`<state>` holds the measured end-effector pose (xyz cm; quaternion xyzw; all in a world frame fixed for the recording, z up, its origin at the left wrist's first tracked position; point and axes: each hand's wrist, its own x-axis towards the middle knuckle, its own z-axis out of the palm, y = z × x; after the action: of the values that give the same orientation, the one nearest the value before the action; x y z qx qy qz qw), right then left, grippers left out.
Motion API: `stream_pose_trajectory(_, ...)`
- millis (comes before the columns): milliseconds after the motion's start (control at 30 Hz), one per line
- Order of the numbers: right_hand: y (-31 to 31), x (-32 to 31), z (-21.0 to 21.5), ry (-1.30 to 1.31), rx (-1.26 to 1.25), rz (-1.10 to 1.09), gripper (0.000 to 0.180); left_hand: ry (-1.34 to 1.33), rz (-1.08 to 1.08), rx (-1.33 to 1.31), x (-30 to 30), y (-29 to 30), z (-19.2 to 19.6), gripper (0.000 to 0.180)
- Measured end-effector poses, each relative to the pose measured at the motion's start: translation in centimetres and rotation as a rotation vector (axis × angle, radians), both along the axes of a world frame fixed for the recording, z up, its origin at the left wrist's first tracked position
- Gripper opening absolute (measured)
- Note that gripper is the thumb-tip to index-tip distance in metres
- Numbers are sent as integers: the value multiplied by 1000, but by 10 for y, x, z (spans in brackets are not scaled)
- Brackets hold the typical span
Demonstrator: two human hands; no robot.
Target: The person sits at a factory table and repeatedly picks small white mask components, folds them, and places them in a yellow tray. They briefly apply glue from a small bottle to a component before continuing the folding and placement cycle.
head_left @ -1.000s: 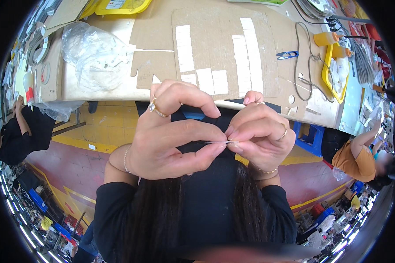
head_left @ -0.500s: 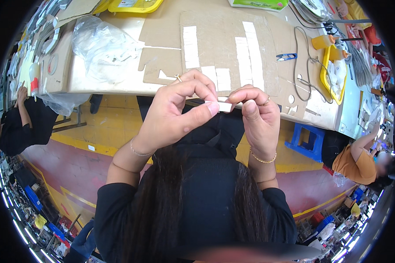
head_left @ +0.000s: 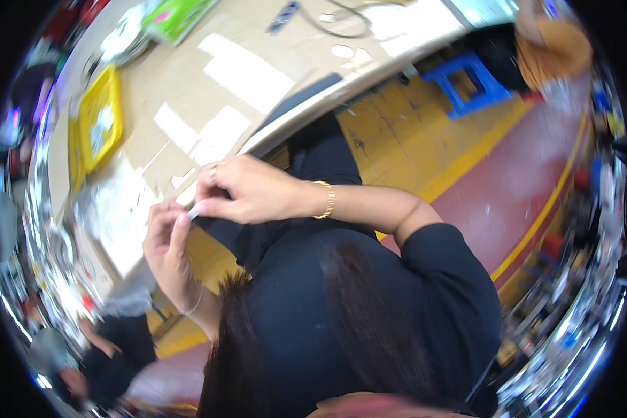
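**Small white piece (head_left: pixel 194 214) pinched between two hands**

So the tiny piece sits right at the tips of the fingers, in the gap where the left hand (head_left: pixel 166 242) and the right hand (head_left: pixel 247 189) meet, just off the near edge of the tabletop (head_left: pixel 136 259). Both sets of fingers look closed to a narrow pinch on it, left thumb at one end, right thumb at the other (the shot's smeary, so I can't tell exactly how much each tip covers). My guess is it's held that way because it's so small; a full-fist grip would just swallow it.

More white strips (head_left: pixel 247 78) lie flat in rows on the cardboard sheet (head_left: pixel 146 83), probably lined up so they're easy to see and pick at. The yellow tray (head_left: pixel 83 148) and crumpled plastic bag (head_left: pixel 111 202) sit off to the left, likely parked there to leave the cardboard reachable. Blue snips (head_left: pixel 283 17) lie well apart at the far side.
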<state>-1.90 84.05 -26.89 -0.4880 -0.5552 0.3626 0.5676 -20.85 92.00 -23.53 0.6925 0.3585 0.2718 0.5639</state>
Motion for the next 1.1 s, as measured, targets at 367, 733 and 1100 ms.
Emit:
stream_pose_trajectory(367,-39,8,-15,77,50,-167,22,209,-273,269,25,-7,1,7)
stream_pose_trajectory(733,-27,25,-14,-5,102,-175,20,256,-321,325,50,-3,16,6)
stream_pose_trajectory(1100,7,72,-25,279,-298,-62,14,255,154,178,54,80,-10,21)
